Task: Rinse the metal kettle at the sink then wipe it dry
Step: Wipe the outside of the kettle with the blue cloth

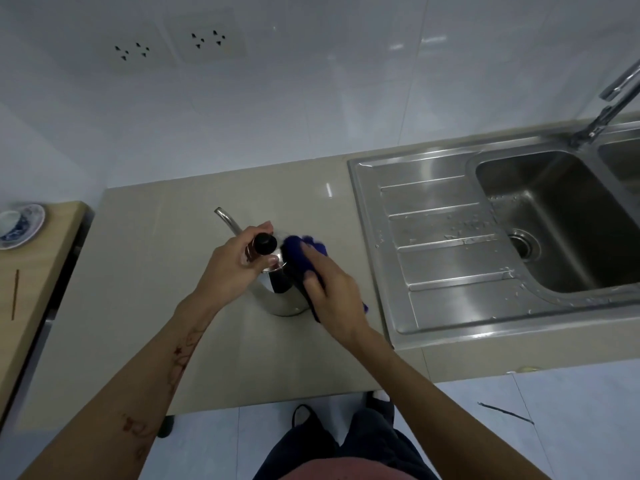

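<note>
The metal kettle stands upright on the beige counter, its thin curved spout pointing to the far left. My left hand grips the kettle's top around the black lid knob. A dark blue cloth is pressed against the kettle's right side by my right hand. The cloth covers the handle side, so that part of the kettle is hidden. The steel sink lies to the right, with water drops on its drainboard.
The sink basin and tap are at the far right. A blue-and-white saucer with a cup sits on a wooden surface at the left, with a thin stick nearer. Wall sockets are above the counter.
</note>
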`<state>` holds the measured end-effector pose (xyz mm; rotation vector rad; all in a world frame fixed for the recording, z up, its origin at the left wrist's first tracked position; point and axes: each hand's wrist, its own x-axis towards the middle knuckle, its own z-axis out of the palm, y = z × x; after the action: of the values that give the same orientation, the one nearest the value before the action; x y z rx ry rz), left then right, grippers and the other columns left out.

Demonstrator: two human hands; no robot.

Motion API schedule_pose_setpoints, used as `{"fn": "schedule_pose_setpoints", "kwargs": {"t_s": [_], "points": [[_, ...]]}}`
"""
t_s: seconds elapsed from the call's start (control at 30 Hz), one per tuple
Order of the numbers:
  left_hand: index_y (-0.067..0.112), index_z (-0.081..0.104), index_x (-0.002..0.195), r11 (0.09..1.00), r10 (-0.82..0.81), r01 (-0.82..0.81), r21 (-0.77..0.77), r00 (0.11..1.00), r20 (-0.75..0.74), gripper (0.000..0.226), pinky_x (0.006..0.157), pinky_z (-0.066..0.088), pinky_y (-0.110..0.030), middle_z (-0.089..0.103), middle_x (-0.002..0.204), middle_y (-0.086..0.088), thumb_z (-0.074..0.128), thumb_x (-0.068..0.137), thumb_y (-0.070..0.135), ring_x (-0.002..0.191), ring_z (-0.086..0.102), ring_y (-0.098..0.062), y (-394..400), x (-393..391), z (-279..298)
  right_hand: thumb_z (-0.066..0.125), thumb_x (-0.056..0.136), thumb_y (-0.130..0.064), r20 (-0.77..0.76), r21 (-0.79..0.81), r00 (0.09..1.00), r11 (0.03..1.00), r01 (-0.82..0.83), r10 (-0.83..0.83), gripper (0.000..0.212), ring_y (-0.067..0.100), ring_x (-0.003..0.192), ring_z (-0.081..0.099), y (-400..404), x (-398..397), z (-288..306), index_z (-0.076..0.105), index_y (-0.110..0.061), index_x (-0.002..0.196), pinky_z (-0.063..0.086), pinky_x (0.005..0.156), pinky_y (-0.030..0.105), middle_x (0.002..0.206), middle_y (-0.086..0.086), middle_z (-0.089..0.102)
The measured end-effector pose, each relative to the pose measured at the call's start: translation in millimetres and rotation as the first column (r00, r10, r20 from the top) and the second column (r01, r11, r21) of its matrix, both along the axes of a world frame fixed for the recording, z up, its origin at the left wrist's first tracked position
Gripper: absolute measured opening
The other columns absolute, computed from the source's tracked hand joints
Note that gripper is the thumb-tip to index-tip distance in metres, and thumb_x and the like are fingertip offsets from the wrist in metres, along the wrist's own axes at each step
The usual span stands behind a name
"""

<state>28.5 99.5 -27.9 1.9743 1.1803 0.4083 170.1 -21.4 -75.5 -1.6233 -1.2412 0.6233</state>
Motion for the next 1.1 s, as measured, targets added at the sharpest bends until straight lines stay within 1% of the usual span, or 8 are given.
{"fn": "schedule_pose_setpoints", "kwargs": {"t_s": [0.1, 0.27, 0.33, 0.43, 0.57, 0.77, 0.93, 1.1], "points": [[0.031, 0.056, 0.132, 0.999, -0.018, 0.018, -0.034, 1.0, -0.006, 0.051, 0.098, 0.03, 0.001, 0.055, 0.133, 0.019, 0.071, 0.086, 0.014, 0.122, 0.047, 0.003, 2, 1, 1, 0.041, 0.093, -0.018, 0.137, -0.021, 0.991, 1.0, 0.006, -0.003, 0.052, 0.014, 0.084, 0.057, 14, -14, -3, 0.042, -0.022, 0.145, 0.044, 0.071, 0.023, 0.131, 0.003, 0.062], [0.028, 0.056, 0.133, 0.995, -0.067, 0.068, -0.067, 0.998, 0.011, 0.052, 0.097, 0.029, 0.003, 0.051, 0.139, 0.022, 0.071, 0.085, 0.012, 0.113, 0.044, 0.026, 6, -3, 3, 0.041, 0.095, -0.023, -0.111, -0.262, 0.99, 0.964, 0.051, -0.082, 0.034, 0.01, 0.067, 0.059, -21, 13, -37, 0.061, -0.024, 0.122, 0.043, 0.066, 0.026, 0.082, -0.001, 0.067], [0.026, 0.055, 0.135, 0.99, -0.122, 0.121, -0.066, 0.992, -0.013, 0.054, 0.097, 0.028, 0.003, 0.044, 0.145, 0.019, 0.071, 0.086, 0.012, 0.118, 0.041, 0.025, 10, -4, 4, 0.043, 0.097, -0.012, -0.168, -0.174, 0.983, 0.984, 0.047, -0.076, 0.034, 0.006, 0.072, 0.06, -29, 7, -28, 0.06, -0.023, 0.124, 0.044, 0.066, 0.018, 0.09, -0.001, 0.069], [0.027, 0.053, 0.137, 0.994, -0.097, 0.1, 0.036, 0.993, -0.06, 0.061, 0.108, 0.028, -0.017, 0.049, 0.143, 0.007, 0.075, 0.081, 0.018, 0.132, 0.043, -0.005, 11, -6, -2, 0.039, 0.101, -0.008, -0.343, -0.015, 0.934, 0.994, 0.107, -0.105, 0.039, 0.005, 0.072, 0.056, -5, -5, -3, 0.051, -0.019, 0.136, 0.043, 0.064, 0.013, 0.099, 0.002, 0.065], [0.027, 0.054, 0.135, 0.999, -0.006, 0.006, -0.031, 1.0, 0.004, 0.06, 0.095, 0.029, -0.005, 0.058, 0.131, 0.014, 0.077, 0.08, 0.018, 0.122, 0.049, 0.001, 10, -10, -6, 0.03, 0.106, -0.022, -0.221, 0.058, 0.969, 0.993, -0.1, 0.11, 0.045, 0.003, 0.113, 0.049, 29, -15, -5, 0.029, -0.03, 0.149, 0.037, 0.095, 0.014, 0.146, -0.005, 0.046], [0.037, 0.058, 0.129, 0.998, -0.006, 0.006, -0.064, 1.0, -0.011, 0.057, 0.094, 0.027, -0.004, 0.058, 0.131, 0.021, 0.078, 0.079, 0.021, 0.124, 0.048, 0.004, 16, -15, -7, 0.026, 0.106, -0.031, -0.509, -0.189, 0.859, 0.981, -0.049, -0.055, 0.032, 0.014, 0.112, 0.056, 45, 2, -55, 0.036, -0.032, 0.137, 0.042, 0.092, 0.017, 0.121, -0.004, 0.056], [0.038, 0.056, 0.132, 0.998, -0.01, 0.012, -0.064, 0.999, 0.031, 0.057, 0.094, 0.025, 0.005, 0.057, 0.133, 0.022, 0.075, 0.081, 0.02, 0.126, 0.045, 0.009, 15, -16, -9, 0.029, 0.104, -0.02, -0.332, -0.473, 0.925, 0.881, 0.006, -0.185, 0.035, 0.021, 0.098, 0.056, 47, 16, -66, 0.04, -0.011, 0.136, 0.04, 0.074, 0.022, 0.116, 0.009, 0.059], [0.035, 0.049, 0.139, 1.0, 0.021, -0.021, 0.005, 0.993, 0.12, 0.056, 0.1, 0.026, 0.002, 0.051, 0.136, 0.026, 0.068, 0.088, 0.021, 0.124, 0.041, 0.019, -2, -16, -19, 0.038, 0.101, -0.012, -0.123, -0.262, 0.972, 0.951, 0.162, -0.199, 0.036, 0.01, 0.081, 0.059, 17, 36, -37, 0.048, -0.014, 0.136, 0.044, 0.07, 0.018, 0.104, -0.001, 0.063]]}}
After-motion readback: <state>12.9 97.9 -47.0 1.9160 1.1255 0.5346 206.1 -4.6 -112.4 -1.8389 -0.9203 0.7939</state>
